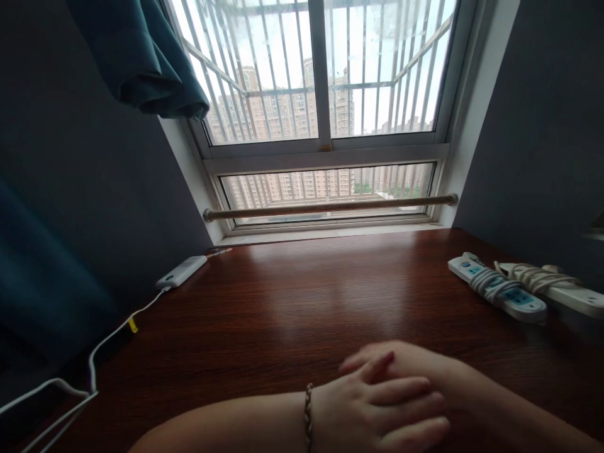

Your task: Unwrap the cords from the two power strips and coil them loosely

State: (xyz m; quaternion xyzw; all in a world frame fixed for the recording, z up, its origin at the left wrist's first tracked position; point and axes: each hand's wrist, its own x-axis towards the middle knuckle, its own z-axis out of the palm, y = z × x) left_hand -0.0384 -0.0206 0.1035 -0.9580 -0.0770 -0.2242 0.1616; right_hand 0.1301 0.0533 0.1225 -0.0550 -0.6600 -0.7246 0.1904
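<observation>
Near the front edge of the tabletop (302,289), the left hand (382,402) and right hand (401,362) cross, the left lying over the right. The left arm comes in from the lower left, with a braided bracelet (308,415) round its wrist; the right arm comes in from the lower right. The left hand's fingers (415,406) are loosely spread and grip no object, one of them angled up apart from the rest. Most of the right hand's fingers are hidden behind the left hand and the visible tips are blurred, so I cannot tell how wide they stand or whether they hold anything. The dark red-brown tabletop spreads beneath and beyond both hands; whether they rest on it is unclear.

Well apart from the hands, at the right side of the tabletop, lies a white power strip (521,301) with blue areas, its cord wound round it. Just beside it on the right is a second strip (576,296), also wrapped in cord. Along the left edge sits a white device (182,270), joined to a white cable (91,365) that carries a yellow tag (133,325) and runs down toward the lower left.

Beyond the tabletop stands a window (323,69), with a rail (330,207) across its lower part, bars (285,69) outside and tall buildings (292,113) beyond. A blue curtain (141,56) hangs at upper left.
</observation>
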